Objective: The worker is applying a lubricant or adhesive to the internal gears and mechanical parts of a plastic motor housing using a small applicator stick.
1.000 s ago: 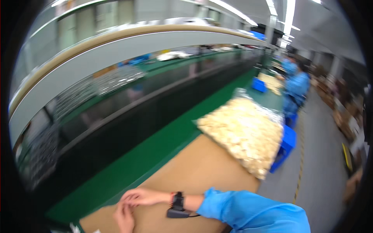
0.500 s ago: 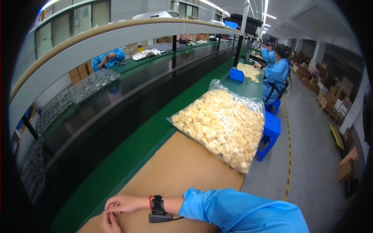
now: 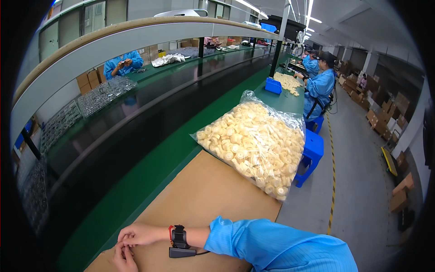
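Observation:
My right hand [image 3: 141,234] reaches in from the lower right in a blue sleeve, with a black strap and small box [image 3: 179,239] on the wrist. It rests on a brown cardboard sheet [image 3: 204,195] that covers the green bench. My left hand [image 3: 123,259] lies just below it at the frame's bottom edge. The fingertips of both hands meet and are pinched together. Anything held between them is too small to make out. A big clear bag of cream plastic caps [image 3: 256,145] lies further along the bench, apart from both hands.
A dark conveyor belt [image 3: 136,127] runs along my left, with clear trays [image 3: 102,93] beyond it. A blue stool [image 3: 311,152] stands beside the bag and a blue bin [image 3: 273,85] sits behind it. People in blue coats [image 3: 319,86] work further down. Cardboard boxes [image 3: 398,195] line the aisle.
The view has swung and steadied, so the bag now looks larger and nearer. My hands stay together on the cardboard and sit lower in the picture.

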### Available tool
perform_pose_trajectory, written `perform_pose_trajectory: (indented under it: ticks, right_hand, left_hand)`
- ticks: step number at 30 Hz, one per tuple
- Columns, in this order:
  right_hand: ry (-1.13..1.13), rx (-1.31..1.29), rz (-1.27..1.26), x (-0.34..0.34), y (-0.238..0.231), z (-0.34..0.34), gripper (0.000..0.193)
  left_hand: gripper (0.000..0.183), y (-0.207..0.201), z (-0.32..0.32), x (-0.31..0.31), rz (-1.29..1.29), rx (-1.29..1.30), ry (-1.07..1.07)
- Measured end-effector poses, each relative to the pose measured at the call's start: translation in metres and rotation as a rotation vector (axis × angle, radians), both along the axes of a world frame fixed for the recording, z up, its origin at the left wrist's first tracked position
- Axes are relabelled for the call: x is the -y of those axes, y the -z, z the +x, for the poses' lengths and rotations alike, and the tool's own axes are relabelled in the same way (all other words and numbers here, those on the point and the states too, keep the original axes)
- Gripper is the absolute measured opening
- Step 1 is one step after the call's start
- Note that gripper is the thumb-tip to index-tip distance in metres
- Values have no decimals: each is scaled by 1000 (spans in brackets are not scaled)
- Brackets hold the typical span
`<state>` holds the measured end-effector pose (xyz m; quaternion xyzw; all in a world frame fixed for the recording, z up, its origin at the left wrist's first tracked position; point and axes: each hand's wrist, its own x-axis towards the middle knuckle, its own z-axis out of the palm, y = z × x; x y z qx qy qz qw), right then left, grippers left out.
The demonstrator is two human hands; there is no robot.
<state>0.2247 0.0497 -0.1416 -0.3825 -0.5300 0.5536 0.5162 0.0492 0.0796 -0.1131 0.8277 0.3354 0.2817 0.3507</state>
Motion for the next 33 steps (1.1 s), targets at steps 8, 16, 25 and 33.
perform_pose_trajectory:
  ticks: [8, 16, 25, 33]
  right_hand:
    - [-34, 92, 17, 6, -7, -2, 26]
    - [-32, 60, -35, 4, -9, -1, 27]
    - [1, 102, 12, 3, -5, -2, 25]
    - [-9, 110, -17, 1, -3, 0, 25]
  left_hand:
    - [15, 1, -2, -2, -50, 1, -13]
    - [17, -3, 0, -1, -42, 5, -33]
    - [18, -8, 1, 2, -35, -20, -30]
    - [16, -6, 2, 0, -19, -20, -15]
